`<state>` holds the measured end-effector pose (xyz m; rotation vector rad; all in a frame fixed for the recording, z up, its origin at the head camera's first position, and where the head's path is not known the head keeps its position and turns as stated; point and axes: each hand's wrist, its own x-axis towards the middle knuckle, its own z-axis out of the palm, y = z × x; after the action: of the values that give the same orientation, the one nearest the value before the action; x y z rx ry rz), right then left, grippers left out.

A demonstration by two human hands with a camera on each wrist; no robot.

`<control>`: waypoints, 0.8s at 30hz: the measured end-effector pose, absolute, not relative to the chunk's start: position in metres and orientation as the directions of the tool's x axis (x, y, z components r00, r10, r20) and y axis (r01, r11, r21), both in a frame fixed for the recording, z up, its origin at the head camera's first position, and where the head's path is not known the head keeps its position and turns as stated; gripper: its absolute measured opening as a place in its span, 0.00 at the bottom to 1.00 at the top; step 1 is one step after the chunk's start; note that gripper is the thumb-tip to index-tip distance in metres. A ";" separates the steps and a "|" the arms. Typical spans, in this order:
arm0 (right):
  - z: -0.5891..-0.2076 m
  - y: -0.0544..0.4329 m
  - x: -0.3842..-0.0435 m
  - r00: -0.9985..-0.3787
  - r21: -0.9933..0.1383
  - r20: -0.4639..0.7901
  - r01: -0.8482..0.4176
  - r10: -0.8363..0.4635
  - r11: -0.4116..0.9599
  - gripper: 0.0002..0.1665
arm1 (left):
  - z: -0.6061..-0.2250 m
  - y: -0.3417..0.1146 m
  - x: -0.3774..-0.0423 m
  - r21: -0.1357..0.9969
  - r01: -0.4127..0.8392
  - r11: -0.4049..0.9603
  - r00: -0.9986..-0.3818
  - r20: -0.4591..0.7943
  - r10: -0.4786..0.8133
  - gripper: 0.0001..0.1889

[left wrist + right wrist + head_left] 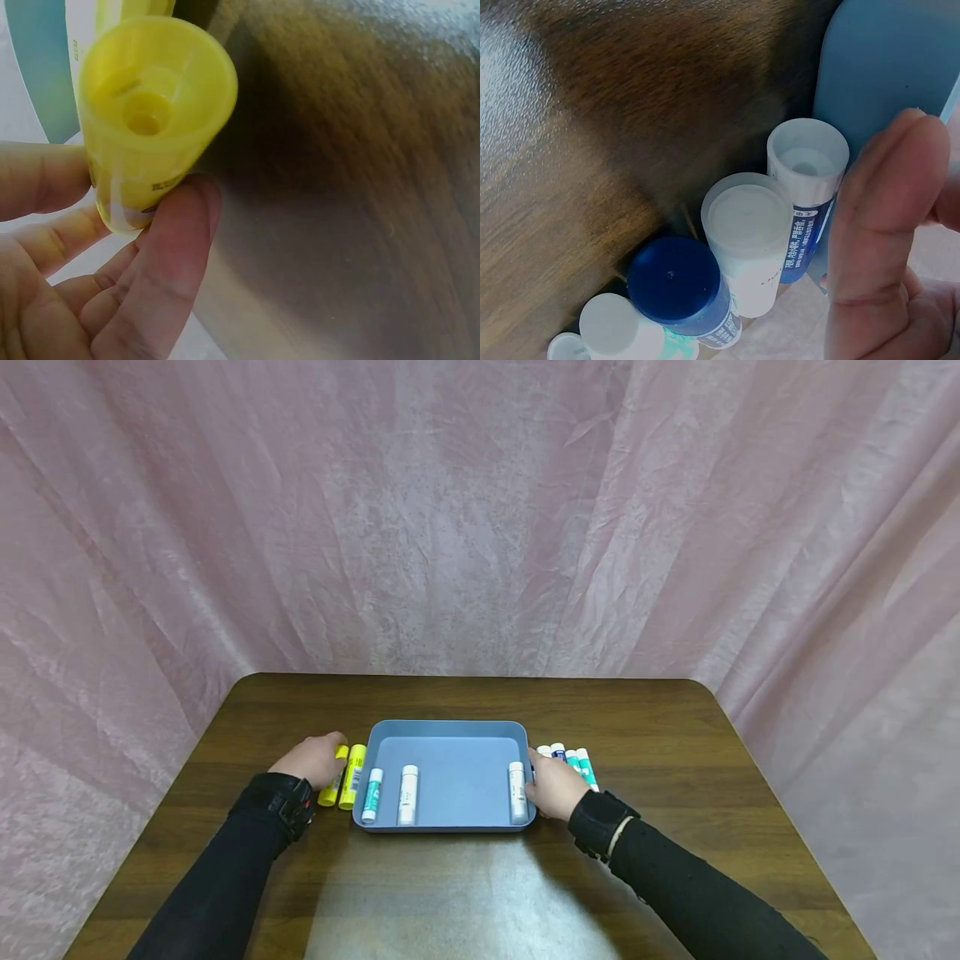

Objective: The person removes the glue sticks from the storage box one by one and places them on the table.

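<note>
Beside the tray's left side, my left hand pinches a yellow glue stick between thumb and fingers; its hollow base faces the wrist camera. A second yellow glue stick lies next to it, against the tray. My right hand is at the tray's right rim, with its thumb alongside a blue-labelled glue stick; no object shows between its fingers. The blue-grey tray holds a teal-and-white glue stick and two white ones.
Right of the tray stand or lie several more glue sticks: a white one, a blue-capped one and teal-and-white ones. All are on a brown wooden table. A pink curtain hangs behind its far edge.
</note>
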<state>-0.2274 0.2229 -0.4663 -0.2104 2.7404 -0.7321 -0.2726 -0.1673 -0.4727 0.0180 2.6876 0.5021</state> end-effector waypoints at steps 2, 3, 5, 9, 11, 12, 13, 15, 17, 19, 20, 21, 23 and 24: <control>-0.467 0.223 -0.227 -0.946 -0.506 -0.242 -0.067 -0.216 0.860 0.38 | -0.474 -0.167 -0.273 0.350 -0.062 0.935 -0.917 -0.389 0.085 0.25; -0.467 0.223 -0.227 -0.946 -0.507 -0.239 -0.070 -0.218 0.859 0.38 | -0.475 -0.168 -0.273 0.351 -0.063 0.934 -0.917 -0.390 0.085 0.25; -0.467 0.223 -0.227 -0.947 -0.508 -0.234 -0.076 -0.222 0.858 0.38 | -0.476 -0.168 -0.273 0.350 -0.063 0.935 -0.916 -0.392 0.086 0.25; -0.468 0.223 -0.227 -0.947 -0.510 -0.228 -0.081 -0.226 0.856 0.38 | -0.477 -0.168 -0.274 0.351 -0.059 0.935 -0.914 -0.395 0.091 0.25; -0.467 0.223 -0.227 -0.947 -0.509 -0.231 -0.078 -0.223 0.857 0.38 | -0.477 -0.167 -0.274 0.352 -0.061 0.934 -0.913 -0.398 0.090 0.25; -0.467 0.223 -0.227 -0.947 -0.508 -0.234 -0.075 -0.221 0.858 0.38 | -0.476 -0.167 -0.274 0.351 -0.060 0.934 -0.913 -0.398 0.091 0.25; -0.467 0.223 -0.227 -0.946 -0.507 -0.237 -0.072 -0.219 0.859 0.38 | -0.476 -0.166 -0.274 0.350 -0.059 0.935 -0.913 -0.398 0.091 0.25; -0.466 0.223 -0.227 -0.946 -0.504 -0.243 -0.066 -0.215 0.861 0.38 | -0.477 -0.165 -0.274 0.348 -0.057 0.936 -0.913 -0.396 0.092 0.25; -0.466 0.223 -0.227 -0.945 -0.502 -0.248 -0.062 -0.212 0.863 0.39 | -0.477 -0.165 -0.274 0.347 -0.051 0.937 -0.914 -0.394 0.096 0.25; -0.465 0.223 -0.227 -0.945 -0.500 -0.249 -0.062 -0.212 0.864 0.39 | -0.477 -0.165 -0.274 0.349 -0.050 0.936 -0.914 -0.394 0.098 0.25; -0.465 0.223 -0.227 -0.945 -0.500 -0.250 -0.062 -0.213 0.864 0.39 | -0.477 -0.165 -0.274 0.350 -0.052 0.935 -0.913 -0.396 0.098 0.25; -0.465 0.223 -0.228 -0.944 -0.499 -0.250 -0.064 -0.214 0.864 0.39 | -0.477 -0.165 -0.274 0.351 -0.053 0.935 -0.913 -0.397 0.098 0.25; -0.465 0.223 -0.228 -0.944 -0.498 -0.250 -0.065 -0.215 0.865 0.39 | -0.476 -0.165 -0.274 0.354 -0.056 0.934 -0.910 -0.402 0.098 0.25; -0.464 0.223 -0.228 -0.944 -0.497 -0.251 -0.065 -0.215 0.865 0.39 | -0.476 -0.165 -0.274 0.354 -0.057 0.933 -0.910 -0.404 0.098 0.25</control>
<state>-0.2281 0.2228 -0.4643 -0.2110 2.7392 -0.7146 -0.2736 -0.1649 -0.4758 0.0302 2.6658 0.5059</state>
